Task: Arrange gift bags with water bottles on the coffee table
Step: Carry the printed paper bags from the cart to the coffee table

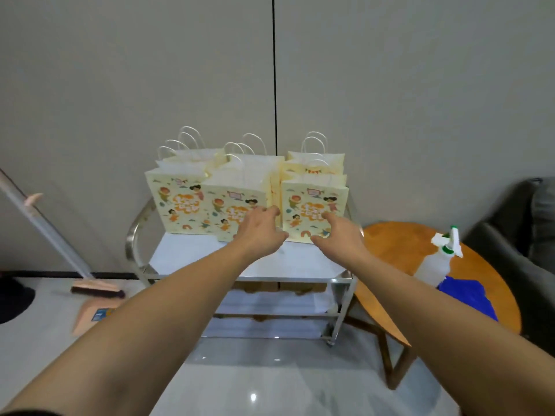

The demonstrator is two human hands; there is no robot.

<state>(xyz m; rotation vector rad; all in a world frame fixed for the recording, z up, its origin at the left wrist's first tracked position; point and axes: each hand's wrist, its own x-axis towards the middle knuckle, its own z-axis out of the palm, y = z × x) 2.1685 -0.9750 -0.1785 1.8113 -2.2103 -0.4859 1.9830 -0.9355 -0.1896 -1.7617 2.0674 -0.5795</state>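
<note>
Several paper gift bags (240,187) stand crowded at the cart's (210,253) far edge — both hands, left hand (260,231) and right hand (341,237), reach fingers-extended, grasping nothing; bags likely light, crushable — best lifted by their twisted handles.

No legible text. Gift bags (237,211) carry orange lettering amid cartoon children, too blurred to read. Blue label on dustpan (93,315): print too small to make out. Spray bottle (435,262): no readable label.
</note>
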